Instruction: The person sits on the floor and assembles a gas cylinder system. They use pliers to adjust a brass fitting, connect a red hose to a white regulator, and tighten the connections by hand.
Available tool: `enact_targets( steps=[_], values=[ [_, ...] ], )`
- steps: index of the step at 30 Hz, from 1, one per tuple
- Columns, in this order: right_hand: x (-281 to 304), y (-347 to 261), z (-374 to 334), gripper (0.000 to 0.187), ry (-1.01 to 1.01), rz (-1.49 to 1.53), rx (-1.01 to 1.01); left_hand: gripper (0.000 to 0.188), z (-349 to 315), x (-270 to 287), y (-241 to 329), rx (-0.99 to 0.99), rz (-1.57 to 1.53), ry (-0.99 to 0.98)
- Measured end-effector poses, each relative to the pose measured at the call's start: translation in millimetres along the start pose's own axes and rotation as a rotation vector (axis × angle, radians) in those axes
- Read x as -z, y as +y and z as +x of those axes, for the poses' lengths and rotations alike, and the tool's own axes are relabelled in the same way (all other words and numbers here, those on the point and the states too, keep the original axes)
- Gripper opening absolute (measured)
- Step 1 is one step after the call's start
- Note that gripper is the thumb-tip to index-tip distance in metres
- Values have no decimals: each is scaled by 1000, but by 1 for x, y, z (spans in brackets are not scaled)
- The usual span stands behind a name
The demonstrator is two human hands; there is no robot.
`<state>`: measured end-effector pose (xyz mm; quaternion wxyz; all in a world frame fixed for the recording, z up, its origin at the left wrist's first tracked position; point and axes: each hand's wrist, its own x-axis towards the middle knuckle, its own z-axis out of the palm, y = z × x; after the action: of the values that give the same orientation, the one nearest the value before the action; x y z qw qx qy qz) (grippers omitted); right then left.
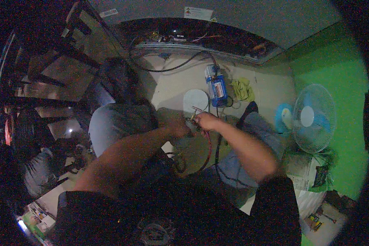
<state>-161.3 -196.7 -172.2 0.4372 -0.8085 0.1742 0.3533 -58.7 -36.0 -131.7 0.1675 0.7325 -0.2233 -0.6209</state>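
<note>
My right hand (pixel 207 121) is closed on a small metal fitting (pixel 194 116) with thin prongs sticking up. Close against it, my left hand (pixel 179 126) is also closed; its fingers are dim and partly hidden, so what they grip is unclear. A red hose (pixel 210 147) hangs from beneath my right hand and curves down toward my lap. Just beyond my hands stands a white round-topped object (pixel 196 101). Behind it to the right, a blue boxy machine (pixel 219 90) with a pale motor end rests on the floor, a black cable running from it.
A grey appliance (pixel 250 20) with an open dark compartment (pixel 180 35) spans the far side. A yellow-green cloth (pixel 243 89) lies right of the machine. A fan (pixel 314 118) stands by the green wall (pixel 348 123). Dark furniture (pixel 49 74) fills the left. My bent legs flank my hands.
</note>
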Motion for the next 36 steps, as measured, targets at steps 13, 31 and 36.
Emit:
enact_targets(
  steps=[13,31,36],
  values=[
    [-39,29,17,18,89,172,-160,83,31,-11,-30,10,7,-198],
    [-21,-25,-21,36,348,165,79,77,56,-8,-44,-68,169,-314],
    [-18,-29,-22,32,260,223,2,68,81,-13,-57,-153,266,-420]
  ],
)
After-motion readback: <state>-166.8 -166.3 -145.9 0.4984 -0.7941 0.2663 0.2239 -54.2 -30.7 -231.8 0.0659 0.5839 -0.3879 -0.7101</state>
